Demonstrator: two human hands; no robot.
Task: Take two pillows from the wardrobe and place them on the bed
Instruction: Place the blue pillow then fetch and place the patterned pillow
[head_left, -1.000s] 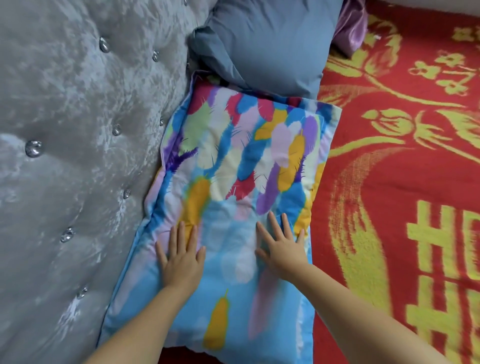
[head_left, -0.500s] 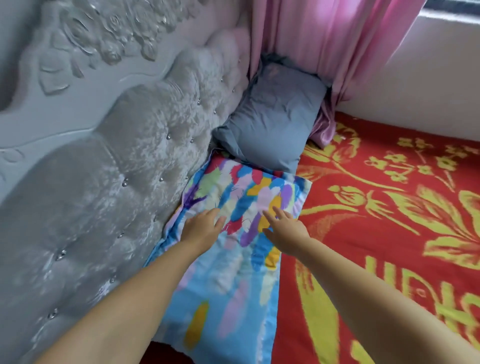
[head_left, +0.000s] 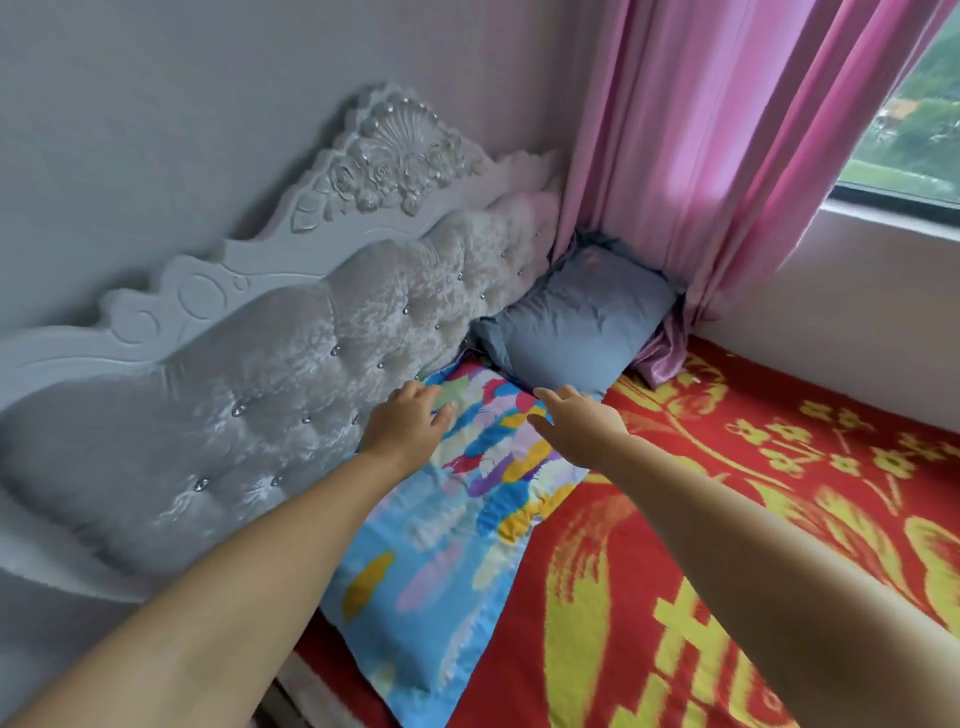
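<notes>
A multicoloured pillow with a blue feather print lies flat on the bed, its long side against the headboard. Beyond it a grey-blue pillow leans in the corner by the curtain. My left hand hovers over the far left part of the colourful pillow, fingers loosely spread, holding nothing. Over the far right part hovers my right hand, open as well, fingers pointing towards the grey-blue pillow. Whether the palms touch the fabric is unclear.
A tufted grey headboard with a carved white top runs along the left. Pink curtains hang in the corner beside a window. A red blanket with yellow patterns covers the bed.
My hands slid from the near half of the colourful pillow to its far end and lifted. My head rose and pulled back, bringing the headboard top, curtain and window into view.
</notes>
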